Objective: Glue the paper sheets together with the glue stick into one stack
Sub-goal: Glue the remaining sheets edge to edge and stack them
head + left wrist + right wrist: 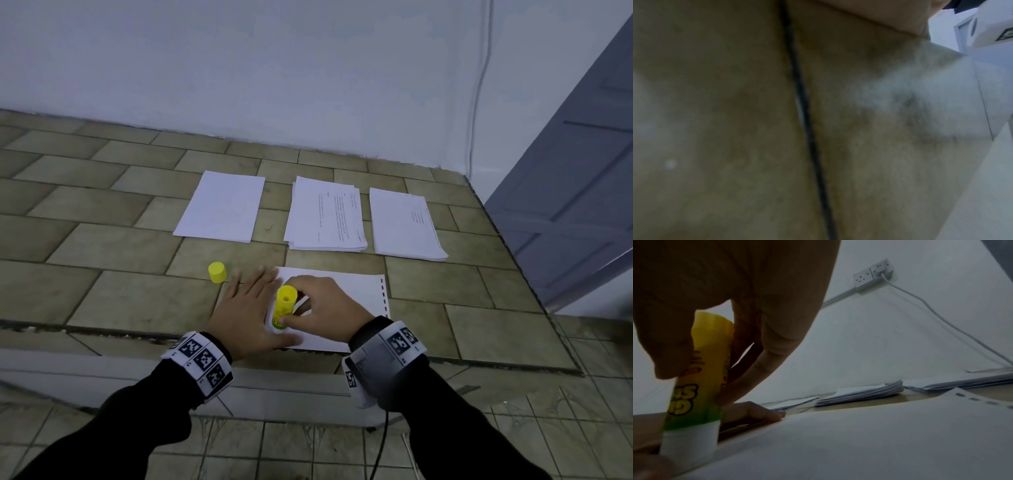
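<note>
Head view: our left hand [245, 310] lies flat, fingers straight, pinning the near white paper sheet [346, 291]. Our right hand [325, 310] grips the yellow-green cylindrical glue stick [284, 306], long axis upright, tip down. Yellow round cap [217, 272] at ten o'clock; paper piles [327, 219] at twelve.
Left wrist view: blurred tile only.
Right wrist view: glue stick [694, 394] touches the sheet [859, 443].

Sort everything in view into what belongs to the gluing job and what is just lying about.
Belongs to the job:
- yellow-green glue stick, gripped by the right hand
- white paper sheet pressed flat by the left hand
- three white paper stacks
- yellow cylindrical cap

Just lying about:
- white wall sockets and cable
- grey door
</note>
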Demonstrator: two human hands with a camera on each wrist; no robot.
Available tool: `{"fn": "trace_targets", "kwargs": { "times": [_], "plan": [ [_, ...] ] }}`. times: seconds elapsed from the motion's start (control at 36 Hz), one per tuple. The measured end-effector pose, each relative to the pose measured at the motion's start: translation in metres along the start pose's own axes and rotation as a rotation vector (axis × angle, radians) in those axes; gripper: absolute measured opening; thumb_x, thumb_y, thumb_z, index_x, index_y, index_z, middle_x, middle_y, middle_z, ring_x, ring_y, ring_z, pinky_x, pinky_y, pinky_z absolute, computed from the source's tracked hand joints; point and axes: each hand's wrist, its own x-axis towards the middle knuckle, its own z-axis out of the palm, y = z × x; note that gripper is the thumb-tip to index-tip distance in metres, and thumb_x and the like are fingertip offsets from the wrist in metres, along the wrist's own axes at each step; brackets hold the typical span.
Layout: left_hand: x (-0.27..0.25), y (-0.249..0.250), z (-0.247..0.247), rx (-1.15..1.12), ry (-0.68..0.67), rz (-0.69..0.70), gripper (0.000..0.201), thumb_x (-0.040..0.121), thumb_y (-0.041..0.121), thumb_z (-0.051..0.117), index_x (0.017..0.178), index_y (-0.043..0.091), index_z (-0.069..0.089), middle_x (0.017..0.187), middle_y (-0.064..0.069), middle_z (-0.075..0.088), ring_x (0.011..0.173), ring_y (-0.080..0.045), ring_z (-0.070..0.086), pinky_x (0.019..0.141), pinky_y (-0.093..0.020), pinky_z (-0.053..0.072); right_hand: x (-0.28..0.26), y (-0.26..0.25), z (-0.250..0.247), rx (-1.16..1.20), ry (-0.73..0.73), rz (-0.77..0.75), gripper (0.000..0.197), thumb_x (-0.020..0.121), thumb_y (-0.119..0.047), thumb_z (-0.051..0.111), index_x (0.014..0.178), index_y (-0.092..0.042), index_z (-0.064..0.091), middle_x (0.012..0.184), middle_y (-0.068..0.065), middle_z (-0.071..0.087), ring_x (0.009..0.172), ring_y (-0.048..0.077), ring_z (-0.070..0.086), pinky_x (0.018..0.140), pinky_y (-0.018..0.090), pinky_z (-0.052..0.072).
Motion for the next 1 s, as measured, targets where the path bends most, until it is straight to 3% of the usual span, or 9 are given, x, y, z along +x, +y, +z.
{"fn": "trace_targets", "kwargs": {
  "times": [0.08, 0.22, 0.31, 0.44, 0.58, 0.69, 0.81, 0.89, 1.0],
  "plan": [
    [0.0, 0.0, 0.0, -0.014, 0.012, -0.002, 0.132, 0.051, 0.106, 0.012, 0.156, 0.025, 0.014, 0.164, 0.007, 0.002, 0.15, -0.011, -0.009, 0.12, -0.047, -0.006, 0.005, 0.0, -0.002, -0.039, -0.025, -0.003, 0.026, 0.076, -0.01, 0.078, 0.098, -0.013, 0.065, 0.083, -0.015, 0.055, 0.073, 0.001, 0.055, 0.074, 0.028, 0.055],
    [0.0, 0.0, 0.001, -0.003, 0.055, 0.025, 0.125, 0.057, 0.103, 0.02, 0.156, 0.026, 0.014, 0.163, 0.005, 0.012, 0.151, -0.015, -0.002, 0.12, -0.049, -0.004, 0.024, 0.002, -0.012, -0.082, 0.0, 0.004, 0.018, 0.076, -0.01, 0.076, 0.09, -0.006, 0.065, 0.086, 0.003, 0.064, 0.079, 0.015, 0.061, 0.074, 0.036, 0.054],
    [0.0, -0.001, 0.002, -0.008, 0.039, 0.013, 0.125, 0.059, 0.101, 0.028, 0.156, 0.025, 0.009, 0.164, 0.007, 0.009, 0.15, -0.012, -0.005, 0.12, -0.048, -0.006, 0.04, 0.01, -0.02, -0.124, 0.04, 0.049, 0.017, 0.076, -0.01, 0.076, 0.087, -0.003, 0.065, 0.086, 0.009, 0.067, 0.08, 0.02, 0.063, 0.075, 0.039, 0.053],
    [0.0, 0.001, -0.001, 0.025, -0.006, -0.016, 0.139, 0.048, 0.105, 0.006, 0.157, 0.017, 0.007, 0.164, 0.006, 0.0, 0.15, -0.011, -0.009, 0.12, -0.046, -0.01, 0.058, 0.019, -0.031, -0.143, 0.118, 0.126, 0.018, 0.075, -0.011, 0.076, 0.084, -0.003, 0.062, 0.085, 0.012, 0.067, 0.084, 0.027, 0.062, 0.076, 0.039, 0.05],
    [-0.001, 0.001, -0.001, 0.024, -0.009, -0.011, 0.139, 0.048, 0.104, 0.002, 0.156, 0.017, 0.009, 0.164, 0.005, 0.001, 0.15, -0.012, -0.008, 0.12, -0.047, -0.009, 0.052, 0.03, -0.04, -0.095, 0.157, 0.185, 0.019, 0.075, -0.013, 0.076, 0.083, -0.005, 0.062, 0.087, 0.01, 0.069, 0.086, 0.024, 0.063, 0.08, 0.04, 0.051],
    [-0.001, 0.0, 0.002, 0.018, 0.025, 0.006, 0.137, 0.05, 0.104, 0.005, 0.156, 0.016, 0.013, 0.164, 0.005, 0.003, 0.15, -0.013, -0.004, 0.119, -0.045, -0.011, 0.02, 0.03, -0.047, -0.065, 0.156, 0.141, 0.019, 0.076, -0.017, 0.078, 0.082, -0.006, 0.064, 0.085, 0.007, 0.069, 0.082, 0.021, 0.064, 0.072, 0.026, 0.049],
    [-0.001, 0.0, 0.003, 0.018, 0.039, 0.024, 0.133, 0.052, 0.103, 0.006, 0.156, 0.02, 0.016, 0.163, 0.005, 0.005, 0.151, -0.014, -0.002, 0.118, -0.045, -0.012, -0.018, 0.033, -0.048, 0.08, 0.133, 0.13, 0.02, 0.076, -0.014, 0.08, 0.089, -0.005, 0.068, 0.089, 0.006, 0.07, 0.083, 0.017, 0.067, 0.078, 0.034, 0.057],
    [-0.001, -0.001, 0.002, 0.025, 0.038, 0.039, 0.128, 0.055, 0.103, 0.007, 0.155, 0.024, 0.02, 0.164, 0.004, 0.007, 0.151, -0.016, -0.001, 0.118, -0.047, -0.011, -0.038, 0.032, -0.043, 0.132, 0.136, 0.125, 0.022, 0.074, -0.009, 0.081, 0.092, -0.005, 0.069, 0.09, 0.004, 0.071, 0.08, 0.014, 0.068, 0.075, 0.029, 0.058],
    [-0.001, -0.002, 0.005, 0.027, 0.057, 0.052, 0.122, 0.06, 0.102, 0.013, 0.153, 0.023, 0.028, 0.163, 0.001, 0.013, 0.151, -0.018, 0.005, 0.118, -0.049, -0.006, -0.048, 0.031, -0.035, 0.077, 0.061, 0.091, 0.024, 0.073, -0.014, 0.081, 0.093, -0.008, 0.07, 0.092, 0.004, 0.07, 0.079, 0.016, 0.068, 0.074, 0.032, 0.058]
  ]
}}
